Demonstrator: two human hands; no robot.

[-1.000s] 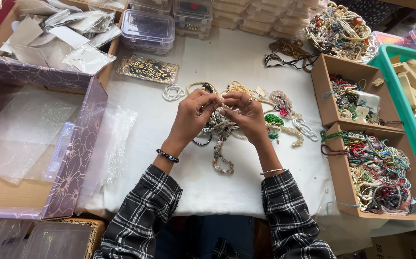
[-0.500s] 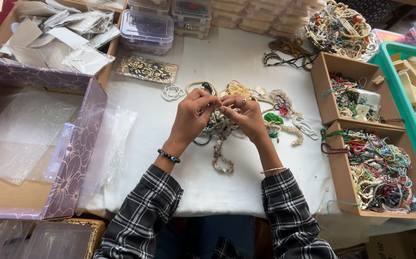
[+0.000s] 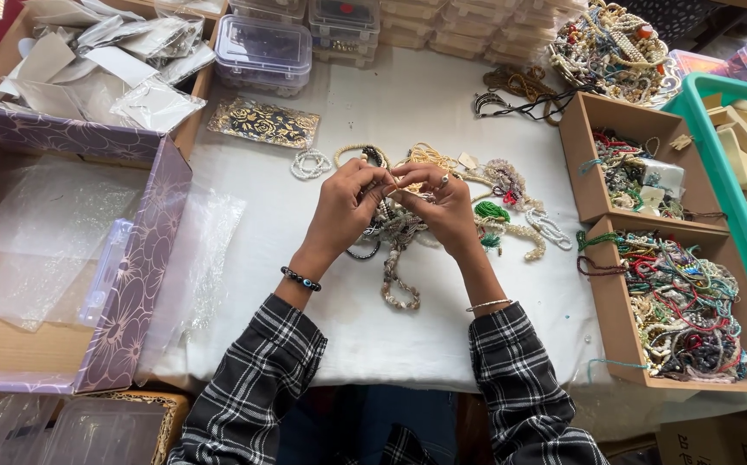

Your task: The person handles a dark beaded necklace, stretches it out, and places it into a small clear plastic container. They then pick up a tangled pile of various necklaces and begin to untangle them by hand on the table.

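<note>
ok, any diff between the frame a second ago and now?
Barely. The left hand and right hand stay pinched together on the tangled bead strands, fingertips shifting only slightly; nothing newly picked up or dropped. The shell strand still dangles below. The cardboard trays and clear bags are unmoved.

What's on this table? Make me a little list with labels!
left hand: pinching a bead strand with the right hand
right hand: fingers on the same strand
bead pile: tangled necklaces under and beside both hands
white cloth: covers the table
brown boxes: two, full of colourful beads, on the right
purple box: open, on the left
</note>
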